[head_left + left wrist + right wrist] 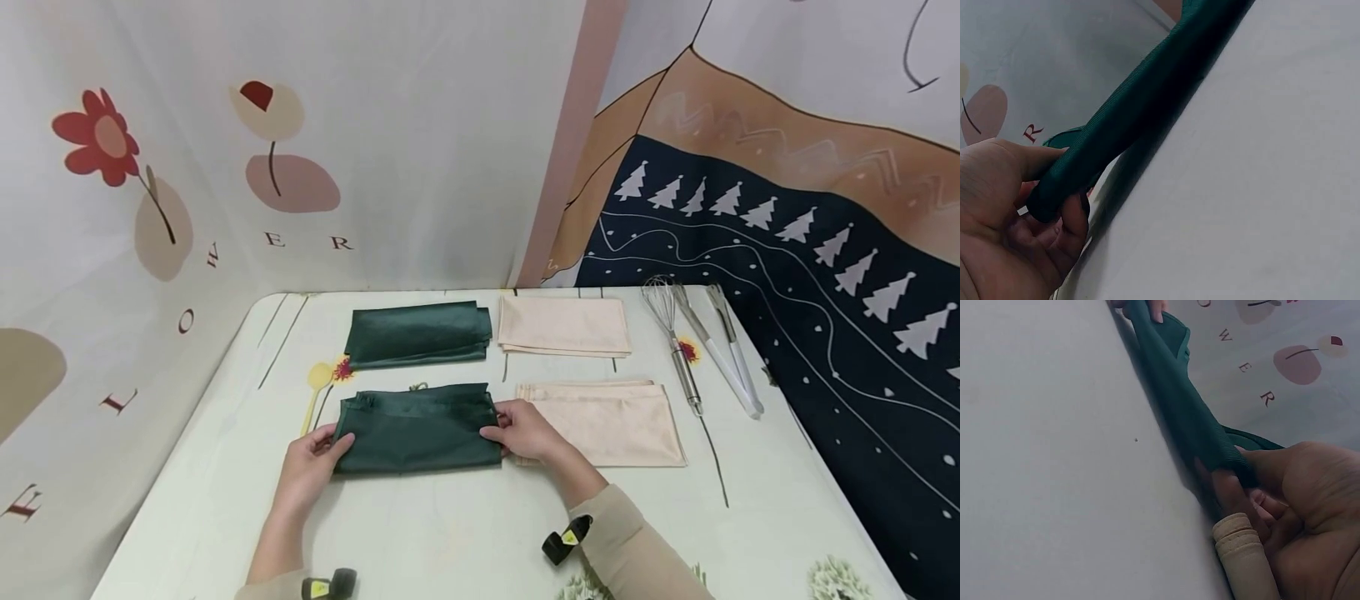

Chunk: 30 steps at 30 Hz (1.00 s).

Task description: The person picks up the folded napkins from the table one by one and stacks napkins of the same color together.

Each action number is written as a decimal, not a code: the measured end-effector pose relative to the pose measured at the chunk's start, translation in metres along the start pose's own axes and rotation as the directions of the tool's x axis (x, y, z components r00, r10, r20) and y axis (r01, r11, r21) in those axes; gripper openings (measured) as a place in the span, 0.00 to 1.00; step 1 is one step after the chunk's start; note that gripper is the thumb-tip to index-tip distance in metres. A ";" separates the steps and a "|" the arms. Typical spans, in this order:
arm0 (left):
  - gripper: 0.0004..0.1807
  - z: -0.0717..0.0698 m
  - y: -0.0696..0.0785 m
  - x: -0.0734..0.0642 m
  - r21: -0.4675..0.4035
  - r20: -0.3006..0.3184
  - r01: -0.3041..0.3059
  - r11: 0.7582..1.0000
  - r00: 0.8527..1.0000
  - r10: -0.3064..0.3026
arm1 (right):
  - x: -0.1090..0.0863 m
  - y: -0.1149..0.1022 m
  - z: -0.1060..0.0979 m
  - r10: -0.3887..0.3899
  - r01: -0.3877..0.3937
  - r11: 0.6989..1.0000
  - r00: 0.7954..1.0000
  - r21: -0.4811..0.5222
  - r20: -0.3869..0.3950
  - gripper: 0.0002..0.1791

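Note:
A folded dark green cloth (420, 433) lies between my two hands at the near middle of the table. My left hand (309, 467) pinches its left edge, thumb on top and fingers beneath; in the left wrist view the green cloth (1122, 119) is raised a little off the table there. At the opposite edge, my right hand (525, 433) pinches the cloth the same way, its fingers tucked under the fold in the right wrist view. Behind it lies a second folded green cloth (420, 335).
Two folded pale pink cloths, a far one (564, 327) and a near one (607, 423), lie to the right, the near one beside my right hand. Further right are a whisk (684, 375) and two pairs of what look like tongs (723, 358). Printed curtains (420, 150) stand behind the table.

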<state>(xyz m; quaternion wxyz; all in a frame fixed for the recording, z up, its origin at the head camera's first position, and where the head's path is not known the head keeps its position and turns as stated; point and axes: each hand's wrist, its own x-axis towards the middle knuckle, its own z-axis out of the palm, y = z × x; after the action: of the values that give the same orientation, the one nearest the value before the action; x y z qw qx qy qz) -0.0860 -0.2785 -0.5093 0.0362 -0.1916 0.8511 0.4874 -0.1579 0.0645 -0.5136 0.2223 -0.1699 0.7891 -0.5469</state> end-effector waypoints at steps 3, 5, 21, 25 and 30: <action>0.26 0.000 0.004 0.002 -0.026 -0.012 0.003 1.000 1.000 -0.003 | 0.001 -0.002 -0.003 -0.006 0.006 1.000 1.000 0.010 -0.026 0.05; 0.26 0.000 0.007 0.004 -0.046 -0.020 0.005 0.999 1.000 -0.006 | 0.003 -0.004 -0.005 -0.011 0.012 1.000 0.999 0.014 -0.041 0.04; 0.28 0.004 0.037 0.033 -0.128 -0.074 -0.024 0.991 0.997 0.015 | 0.028 -0.006 -0.022 -0.073 0.064 0.996 0.979 -0.055 -0.188 0.26; 0.27 0.005 0.040 0.041 -0.145 -0.082 -0.032 0.989 0.996 0.020 | 0.036 -0.008 -0.027 -0.077 0.065 0.996 0.975 -0.068 -0.207 0.26; 0.27 0.004 0.043 0.053 -0.163 -0.089 -0.045 0.986 0.996 0.030 | 0.047 -0.013 -0.033 -0.112 0.094 0.992 0.967 -0.089 -0.228 0.26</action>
<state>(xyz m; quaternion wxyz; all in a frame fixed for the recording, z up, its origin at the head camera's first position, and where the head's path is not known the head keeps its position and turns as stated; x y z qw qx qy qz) -0.1505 -0.2712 -0.4892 -0.0257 -0.1986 0.8121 0.5480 -0.2149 0.0623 -0.4995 0.0927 -0.1538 0.8205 -0.5426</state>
